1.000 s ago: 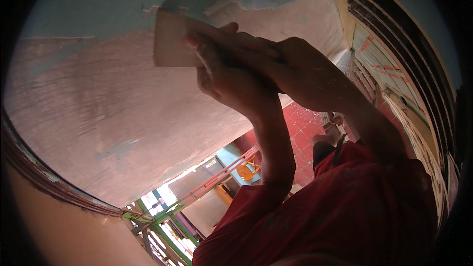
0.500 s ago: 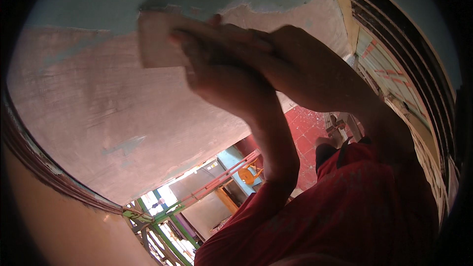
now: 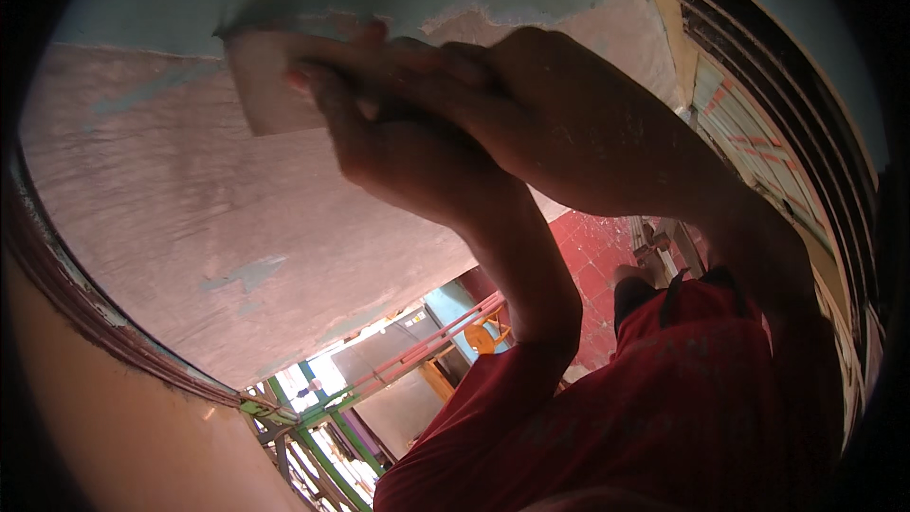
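A wide, flat scraper [image 3: 261, 85] lies against the wall, its far edge at the border between blue-green paint and bare pinkish plaster. My left hand [image 3: 408, 156] is closed on it, with fingers pressing near the blade. Overlapping from the right, my right hand [image 3: 517, 85] is closed round its handle end, which the hands mostly hide. The blue-green paint [image 3: 171, 0] covers the upper part of the wall. Below it spreads the scraped pinkish plaster [image 3: 161, 209], with small leftover paint patches [image 3: 246, 273]. Both hands are dark and slightly blurred.
Dark window slats [image 3: 777, 85] in a pale frame rise at the right. Far below lies a red tiled floor [image 3: 583, 256]. An orange stool [image 3: 482, 337] and green bars [image 3: 327, 408] show at lower middle. A cord-like edging [image 3: 104, 332] borders the wall at left.
Both hands have moved left along the paint border with the scraper, still gripping it. The view has shifted slightly.
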`<state>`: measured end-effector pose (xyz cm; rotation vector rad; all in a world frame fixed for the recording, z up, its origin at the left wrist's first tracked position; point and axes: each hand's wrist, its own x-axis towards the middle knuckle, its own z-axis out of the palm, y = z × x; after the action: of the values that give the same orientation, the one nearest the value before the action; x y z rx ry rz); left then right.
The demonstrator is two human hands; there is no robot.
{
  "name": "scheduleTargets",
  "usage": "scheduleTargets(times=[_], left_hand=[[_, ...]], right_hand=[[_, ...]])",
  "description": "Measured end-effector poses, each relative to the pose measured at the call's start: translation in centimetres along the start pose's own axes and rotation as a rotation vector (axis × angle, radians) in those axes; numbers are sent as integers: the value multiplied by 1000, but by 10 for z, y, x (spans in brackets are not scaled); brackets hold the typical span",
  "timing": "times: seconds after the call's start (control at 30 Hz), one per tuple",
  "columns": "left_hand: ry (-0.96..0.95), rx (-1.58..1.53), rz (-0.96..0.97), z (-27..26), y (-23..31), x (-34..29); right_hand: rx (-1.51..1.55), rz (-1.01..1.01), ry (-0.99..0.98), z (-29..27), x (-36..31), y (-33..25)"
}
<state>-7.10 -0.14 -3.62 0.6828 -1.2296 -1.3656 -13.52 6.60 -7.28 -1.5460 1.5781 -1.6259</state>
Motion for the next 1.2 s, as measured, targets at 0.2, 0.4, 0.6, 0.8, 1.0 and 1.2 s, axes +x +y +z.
scheduleTargets(times=[0.2, 0.4, 0.6, 0.8, 1.0, 1.2], left_hand=[[144, 304, 43, -23, -15, -3], [-91, -76, -34, -12, 10, -1], [93, 337, 10, -15, -14, -12], [-48, 211, 117, -16, 10, 20], [97, 242, -37, -37, -60, -20], [223, 221, -15, -17, -45, -4]], right_hand=[[-50, -124, 164, 26, -15, 15], [-214, -226, 95, 16, 3, 0], [-90, -118, 147, 32, -24, 18], [-34, -154, 109, 24, 8, 0], [201, 230, -72, 44, -34, 53], [170, 25, 43, 42, -21, 50]])
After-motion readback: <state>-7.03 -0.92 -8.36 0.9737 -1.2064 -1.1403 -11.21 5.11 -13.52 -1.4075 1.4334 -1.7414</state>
